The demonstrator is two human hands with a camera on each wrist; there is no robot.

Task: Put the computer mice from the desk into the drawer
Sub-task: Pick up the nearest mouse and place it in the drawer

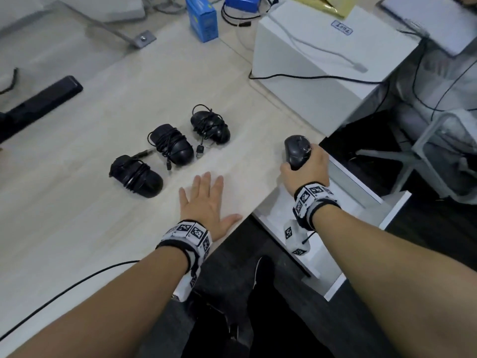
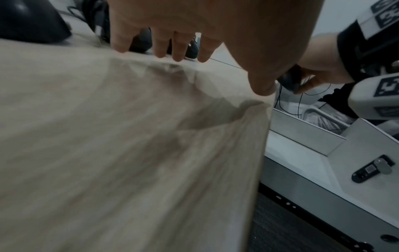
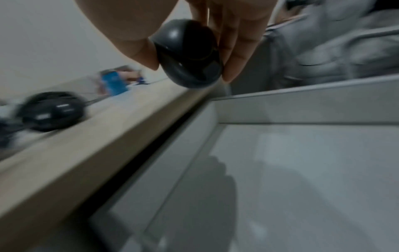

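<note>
My right hand (image 1: 305,166) grips a black computer mouse (image 1: 296,151) above the desk's right corner, over the open white drawer (image 1: 361,192). The right wrist view shows thumb and fingers pinching this mouse (image 3: 187,54) above the drawer's pale floor (image 3: 302,170). Three black mice with cords wound round them lie in a diagonal row on the desk: a near-left mouse (image 1: 136,177), a middle mouse (image 1: 173,146) and a far-right mouse (image 1: 210,125). My left hand (image 1: 206,200) lies flat on the desk, fingers spread, just in front of them, holding nothing.
A large white box (image 1: 322,60) with a cable stands at the back right of the light wooden desk (image 1: 77,202). A blue carton (image 1: 202,19) is behind the mice, a black bar (image 1: 38,104) at the left. A chair base (image 1: 426,151) stands beyond the drawer.
</note>
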